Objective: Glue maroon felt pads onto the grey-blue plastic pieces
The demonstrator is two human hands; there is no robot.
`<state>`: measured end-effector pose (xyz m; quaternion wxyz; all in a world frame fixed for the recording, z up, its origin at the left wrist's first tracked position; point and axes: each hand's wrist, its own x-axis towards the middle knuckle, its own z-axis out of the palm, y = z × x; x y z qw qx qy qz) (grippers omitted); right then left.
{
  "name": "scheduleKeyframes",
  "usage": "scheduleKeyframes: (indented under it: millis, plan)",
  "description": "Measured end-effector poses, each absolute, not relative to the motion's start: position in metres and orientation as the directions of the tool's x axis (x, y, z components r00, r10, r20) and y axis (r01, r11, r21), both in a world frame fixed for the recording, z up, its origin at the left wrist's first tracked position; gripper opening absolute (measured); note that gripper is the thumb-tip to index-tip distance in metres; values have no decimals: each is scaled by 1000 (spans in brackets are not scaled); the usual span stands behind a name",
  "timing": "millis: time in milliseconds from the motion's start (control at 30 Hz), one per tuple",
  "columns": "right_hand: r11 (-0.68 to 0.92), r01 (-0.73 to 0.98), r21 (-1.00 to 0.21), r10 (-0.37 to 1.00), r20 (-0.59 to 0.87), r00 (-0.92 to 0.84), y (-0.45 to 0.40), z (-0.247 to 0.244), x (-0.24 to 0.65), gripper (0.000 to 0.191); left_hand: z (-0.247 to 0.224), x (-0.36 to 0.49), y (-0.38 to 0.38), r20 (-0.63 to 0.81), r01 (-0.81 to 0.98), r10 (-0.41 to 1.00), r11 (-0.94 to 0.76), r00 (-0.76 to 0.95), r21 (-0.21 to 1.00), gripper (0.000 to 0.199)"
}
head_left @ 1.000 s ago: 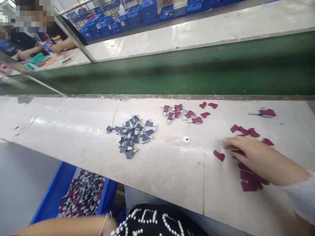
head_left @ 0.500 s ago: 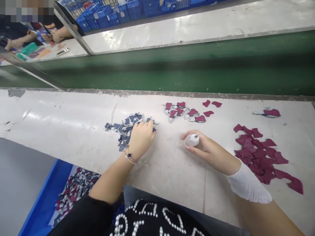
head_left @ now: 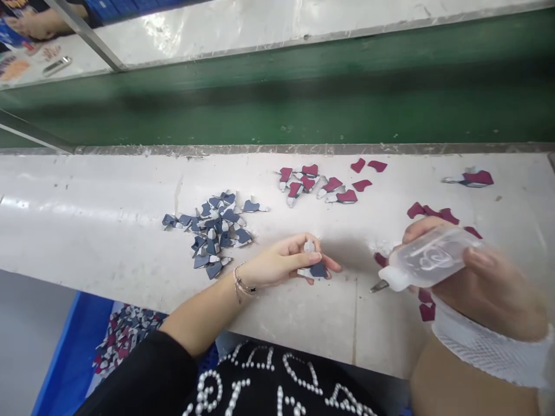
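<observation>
Both occupied: left hand (head_left: 280, 263) pinches navy-and-white piece (head_left: 319, 270); right hand (head_left: 498, 289) clasps translucent bottle (head_left: 427, 257), nozzle (head_left: 380, 286) tilted down, maroon pieces (head_left: 427, 312) behind.

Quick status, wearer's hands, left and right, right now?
Left hand: closed, pinching at least one blue-and-white piece.
Right hand: closed around the bottle, nozzle angled down.

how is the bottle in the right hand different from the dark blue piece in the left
Look: the bottle is translucent with a white cap, while the dark blue piece is opaque.
Size: the bottle is clearly bigger than the dark blue piece.
Pose: the bottle tilts, tip downward; the dark blue piece is partly covered by fingers.
Shared: both are held in a hand.
</observation>
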<state>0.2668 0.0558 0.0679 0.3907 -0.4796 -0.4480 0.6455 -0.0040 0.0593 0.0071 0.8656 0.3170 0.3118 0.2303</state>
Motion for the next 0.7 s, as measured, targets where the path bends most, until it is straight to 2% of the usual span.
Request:
scheduleKeyframes:
  millis: [133,200,300,367,533,700]
  plan:
    - [-295,-119,-948,867,-213,-450,55,57,264,18,6,-3,56,-479,-146,671,653,566,743,46]
    - [-264,-99,-959,859,-187,-477,55,52,266,30,6,-3,56,-485,-156,698,641,527,752,52]
    - [-260,-56,-964,853,-202,-481,57,44,270,55,4,-5,58,-456,-220,683,662,571,716,51]
    - [-257,-56,-965,854,-200,-480,59,42,271,59,1,-5,59,-412,-245,666,666,622,705,57]
    - [-213,-63,-975,843,-150,-517,62,46,265,34,1,-5,59,-387,-159,754,537,532,828,60]
    - [-184,-27,-982,857,-147,-495,59,45,259,38,3,-7,58,-394,-106,722,539,568,835,54]
